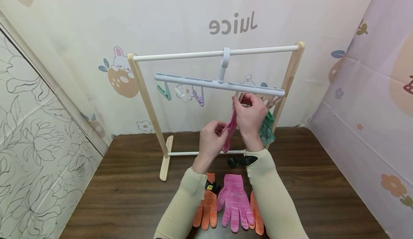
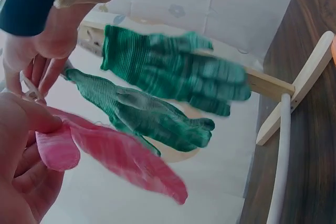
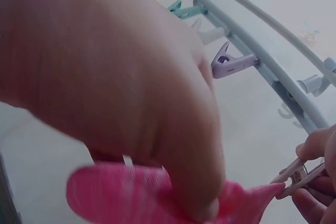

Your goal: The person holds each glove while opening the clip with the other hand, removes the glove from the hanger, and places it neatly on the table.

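on the table (image 1: pixel 129 196) stands a wooden rack (image 1: pixel 147 103), its top rail carrying the hooked hanger (image 1: pixel 193 81), which leaves room beneath for things to dangle. two green gloves (image 2: pixel 173 61) hang near its right end, cuffs uppermost. below the bar, near each other, your left hand (image 1: pixel 211 138) pinches the pink glove (image 2: pixel 126 156), seemingly to steady it, while your right hand (image 1: pixel 251 115) grips the pale clip (image 3: pixel 299 177), its tips meeting the glove's edge, apparently for fastening.

Under the hanger (image 1: pixel 190 81), a gap opens between the purple clip (image 1: pixel 200 100) and the right hand (image 1: pixel 250 115) — the left hand (image 1: pixel 210 138) bounds it below; rightward, green gloves (image 1: pixel 267 129) and a wooden post (image 1: pixel 290 75) stand in the way
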Tool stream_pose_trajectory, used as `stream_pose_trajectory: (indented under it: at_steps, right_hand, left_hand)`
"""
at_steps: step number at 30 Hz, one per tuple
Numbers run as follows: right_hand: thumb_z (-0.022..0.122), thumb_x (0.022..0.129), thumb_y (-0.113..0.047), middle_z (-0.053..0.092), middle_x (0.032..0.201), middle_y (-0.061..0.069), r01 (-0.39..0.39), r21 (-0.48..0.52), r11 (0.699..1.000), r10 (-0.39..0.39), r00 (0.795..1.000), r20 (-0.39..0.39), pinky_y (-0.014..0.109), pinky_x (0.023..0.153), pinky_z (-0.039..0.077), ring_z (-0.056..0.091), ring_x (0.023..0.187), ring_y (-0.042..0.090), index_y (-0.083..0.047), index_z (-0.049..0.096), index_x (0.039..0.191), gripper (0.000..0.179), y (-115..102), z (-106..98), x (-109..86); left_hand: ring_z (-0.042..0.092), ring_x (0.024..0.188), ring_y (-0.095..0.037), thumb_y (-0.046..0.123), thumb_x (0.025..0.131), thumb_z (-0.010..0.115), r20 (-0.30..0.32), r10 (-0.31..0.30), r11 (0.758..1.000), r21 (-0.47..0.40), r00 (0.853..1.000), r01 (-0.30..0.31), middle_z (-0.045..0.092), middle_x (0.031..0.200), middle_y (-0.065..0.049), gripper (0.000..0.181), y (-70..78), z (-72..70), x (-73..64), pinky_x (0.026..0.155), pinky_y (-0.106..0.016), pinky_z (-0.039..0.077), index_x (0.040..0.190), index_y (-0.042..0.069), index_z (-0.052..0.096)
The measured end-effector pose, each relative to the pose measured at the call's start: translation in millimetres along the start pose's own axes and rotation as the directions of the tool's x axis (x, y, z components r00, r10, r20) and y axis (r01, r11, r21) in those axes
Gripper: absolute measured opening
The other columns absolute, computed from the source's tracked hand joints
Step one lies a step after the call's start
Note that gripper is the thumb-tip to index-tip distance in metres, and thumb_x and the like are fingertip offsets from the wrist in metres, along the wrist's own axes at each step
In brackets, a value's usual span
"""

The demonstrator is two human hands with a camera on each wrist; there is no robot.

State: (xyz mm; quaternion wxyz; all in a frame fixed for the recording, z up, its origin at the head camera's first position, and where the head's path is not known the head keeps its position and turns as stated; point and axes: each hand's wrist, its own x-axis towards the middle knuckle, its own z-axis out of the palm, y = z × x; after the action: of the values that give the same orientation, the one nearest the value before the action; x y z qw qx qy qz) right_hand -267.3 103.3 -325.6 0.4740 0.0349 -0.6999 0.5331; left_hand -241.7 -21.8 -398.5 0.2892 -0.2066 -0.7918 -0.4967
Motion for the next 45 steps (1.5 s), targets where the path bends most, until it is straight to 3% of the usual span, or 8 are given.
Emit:
stream_pose_trajectory:
  at_steps: [8, 17, 21, 24, 28, 32, 38, 45]
  right_hand:
    - [0.083, 0.082, -0.017, 0.073, 0.092, 0.012, -0.002, 0.015, 1.000, 0.002, 1.000, 0.027, 0.035, 0.072, 0.059, 0.071, 0.081, 0.022, 0.003, 0.075, 0.096, 0.026, -0.7, -6.7, 0.9]
    - [0.084, 0.081, -0.017, 0.073, 0.093, 0.012, 0.012, 0.005, 1.000, -0.012, 0.999, 0.042, 0.039, 0.071, 0.059, 0.072, 0.082, 0.023, 0.003, 0.075, 0.098, 0.027, 3.4, -11.5, 0.8]
    - [0.084, 0.081, -0.015, 0.073, 0.093, 0.014, 0.018, 0.024, 1.000, -0.019, 0.999, 0.037, 0.026, 0.070, 0.057, 0.072, 0.082, 0.025, 0.005, 0.075, 0.101, 0.030, 3.7, -13.2, -0.3]
    - [0.084, 0.081, -0.016, 0.074, 0.094, 0.014, 0.013, 0.025, 1.000, -0.014, 0.999, 0.040, 0.019, 0.070, 0.056, 0.073, 0.082, 0.023, 0.005, 0.075, 0.103, 0.031, 3.7, -14.1, -1.1]
    - [0.084, 0.082, -0.020, 0.075, 0.094, 0.012, 0.009, 0.005, 1.000, -0.009, 0.999, 0.049, 0.024, 0.071, 0.057, 0.073, 0.082, 0.020, 0.003, 0.074, 0.103, 0.033, 2.4, -15.4, -1.6]
    - [0.084, 0.081, -0.020, 0.075, 0.095, 0.012, 0.014, 0.005, 1.000, -0.014, 0.999, 0.045, 0.030, 0.072, 0.058, 0.074, 0.084, 0.022, 0.003, 0.073, 0.104, 0.035, 2.2, -15.4, -1.8]
    - [0.084, 0.081, -0.024, 0.074, 0.099, 0.013, 0.009, 0.018, 1.000, -0.009, 0.999, 0.050, 0.035, 0.074, 0.059, 0.073, 0.088, 0.022, 0.004, 0.073, 0.105, 0.039, 3.8, -16.1, -1.8]
    - [0.084, 0.081, -0.023, 0.074, 0.100, 0.013, 0.007, 0.026, 1.000, -0.008, 0.999, 0.049, 0.040, 0.076, 0.058, 0.073, 0.089, 0.022, 0.004, 0.072, 0.107, 0.039, 4.7, -17.2, -0.4]
  left_hand:
    - [0.061, 0.067, -0.010, 0.009, 0.088, 0.074, -0.020, 0.005, 0.999, -0.048, 1.000, -0.006, 0.068, 0.081, -0.003, 0.005, -5.5, -9.0, -4.1, 0.060, -0.022, 0.053, 0.091, 0.006, 0.072]
    - [0.062, 0.065, -0.013, 0.010, 0.088, 0.075, 0.000, -0.091, 0.982, -0.166, 0.996, 0.090, 0.068, 0.079, -0.003, 0.006, -4.4, -28.7, -15.0, 0.057, -0.027, 0.054, 0.090, 0.005, 0.072]
    - [0.062, 0.065, -0.013, 0.010, 0.088, 0.076, 0.000, -0.118, 0.973, -0.199, 0.993, 0.116, 0.069, 0.079, -0.003, 0.007, -3.1, -39.1, -20.8, 0.057, -0.026, 0.053, 0.091, 0.005, 0.072]
    - [0.063, 0.066, -0.021, 0.004, 0.088, 0.074, 0.014, -0.153, 0.962, -0.225, 0.988, 0.153, 0.069, 0.079, -0.010, 0.007, 12.5, -53.1, -24.6, 0.057, -0.024, 0.051, 0.091, -0.001, 0.071]
    - [0.060, 0.064, -0.023, -0.001, 0.088, 0.072, 0.053, -0.242, 0.927, -0.282, 0.969, 0.247, 0.067, 0.078, -0.019, 0.009, 18.9, -68.3, -31.6, 0.054, -0.021, 0.046, 0.093, -0.008, 0.068]
    - [0.059, 0.063, -0.013, 0.004, 0.088, 0.075, 0.064, -0.305, 0.888, -0.341, 0.950, 0.308, 0.067, 0.078, -0.016, 0.011, -4.2, -73.9, -43.0, 0.052, -0.019, 0.046, 0.095, -0.003, 0.070]
    - [0.061, 0.069, -0.013, 0.006, 0.087, 0.076, 0.079, -0.379, 0.837, -0.397, 0.922, 0.377, 0.066, 0.080, -0.009, 0.012, -13.8, -91.7, -61.4, 0.055, -0.021, 0.049, 0.094, -0.002, 0.070]
    - [0.060, 0.063, -0.009, 0.004, 0.087, 0.075, 0.107, -0.489, 0.753, -0.450, 0.866, 0.481, 0.068, 0.077, -0.006, 0.016, -26.6, -118.7, -94.4, 0.049, -0.020, 0.046, 0.096, -0.007, 0.067]
